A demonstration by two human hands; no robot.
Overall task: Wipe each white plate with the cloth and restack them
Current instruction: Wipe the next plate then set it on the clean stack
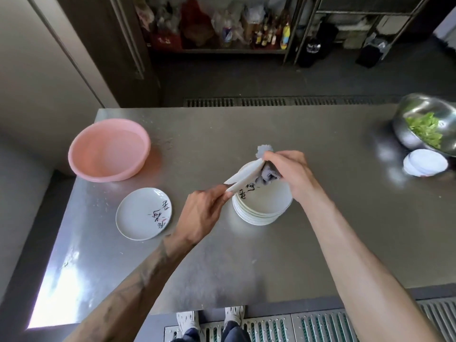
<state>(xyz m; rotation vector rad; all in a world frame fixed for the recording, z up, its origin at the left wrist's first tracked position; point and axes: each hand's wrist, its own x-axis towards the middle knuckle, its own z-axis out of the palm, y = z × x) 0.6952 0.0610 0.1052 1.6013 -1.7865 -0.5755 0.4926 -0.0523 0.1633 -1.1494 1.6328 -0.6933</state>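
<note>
Steel bowl (419, 114) cut by right edge, cloth (270, 176) mostly hidden under right hand (288, 174), shelf bottles (269, 35) blurred

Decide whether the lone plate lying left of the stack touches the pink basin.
Apart. The head view shows bare steel table between the lone plate and the pink basin.

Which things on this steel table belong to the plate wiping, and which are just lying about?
In the job: tilted plate in the left hand, grey cloth in the right hand, stack of plates beneath, single plate set aside on the left.
Lying about: pink basin, steel bowl of greens, small white stack beside it.
</note>
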